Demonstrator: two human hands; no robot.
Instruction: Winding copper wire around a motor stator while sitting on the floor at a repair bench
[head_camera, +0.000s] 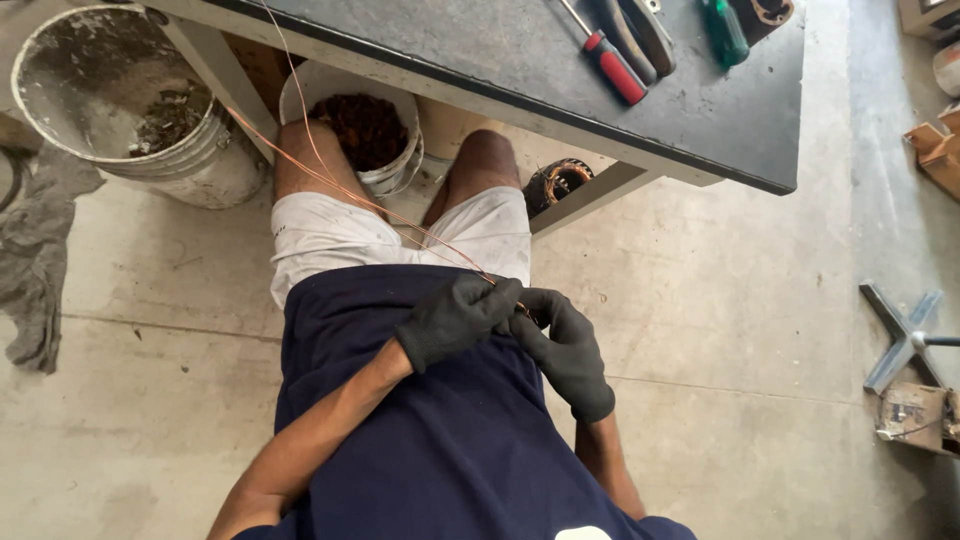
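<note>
A: How many hands did u see?

B: Two, both in black gloves. The left hand (455, 318) was curled shut on the copper wire (330, 180). The right hand (570, 350) sat just beside it, touching it, w/ fingers bent round the same wire end.

A: And the wire, how did it look?

B: Thin, shiny, orange-brown. I saw abt two or three strands running close together. They went from the hands up over the person's white shorts (330, 235), past the left knee, then up & over the edge of the dark table (520, 60) at the top of the pic. They were pulled pretty straight, w/ a little bend.

A: Buckets?

B: Two. A big dirty white bucket (100, 90) stood on the floor at the left, w/ some grey junk inside. A smaller white bucket (365, 125) was under the table btwn the knees, full of dark brown stuff.

A: Tools on the table?

B: One red-handled screwdriver (612, 62), one green-handled tool (724, 32), and one pair of pliers w/ grey handles (640, 35) btwn them.

A: Anything else?

B: One round motor part w/ copper coils (560, 182) under the table by the right knee. One grey rag (40, 250) on the floor at the left.
</note>
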